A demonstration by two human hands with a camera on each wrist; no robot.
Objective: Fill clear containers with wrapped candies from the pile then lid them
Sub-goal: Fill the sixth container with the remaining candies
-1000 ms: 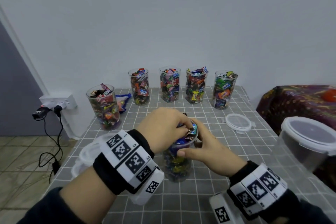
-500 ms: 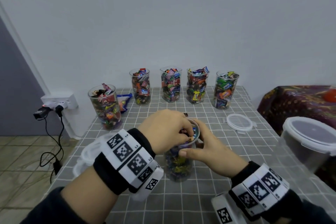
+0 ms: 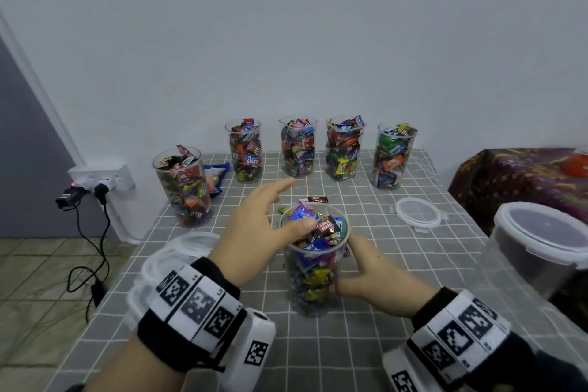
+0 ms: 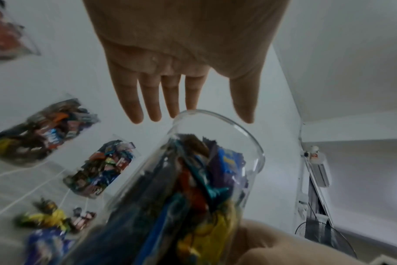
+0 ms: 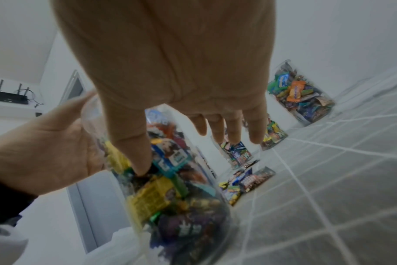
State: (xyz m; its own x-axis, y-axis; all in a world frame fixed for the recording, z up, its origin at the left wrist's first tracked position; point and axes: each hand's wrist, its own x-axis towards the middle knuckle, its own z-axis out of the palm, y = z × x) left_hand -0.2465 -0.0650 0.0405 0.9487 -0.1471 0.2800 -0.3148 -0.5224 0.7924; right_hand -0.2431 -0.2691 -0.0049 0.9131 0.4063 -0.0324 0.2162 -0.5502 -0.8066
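A clear container (image 3: 313,267), packed to the rim with wrapped candies, stands at the middle of the checked table. My right hand (image 3: 366,275) grips its right side, thumb on the front wall and fingers behind. My left hand (image 3: 270,216) hovers at the rim with fingers stretched out straight; its thumb rests on the top candies. The left wrist view shows the empty left hand (image 4: 193,100) spread above the container's mouth (image 4: 215,143). Just behind the container lie two loose candies (image 3: 315,199). A round clear lid (image 3: 418,212) lies flat to the right.
Several filled, unlidded containers (image 3: 297,146) line the back wall, and one more (image 3: 184,184) stands at the back left beside a blue bag (image 3: 218,175). Stacked clear lids (image 3: 178,251) sit under my left forearm. A large lidded tub (image 3: 541,239) stands at the right edge.
My left hand, curled over the container's mouth before, has lifted and spread its fingers toward the back. My right hand has slid from the rim lower down the container's side.
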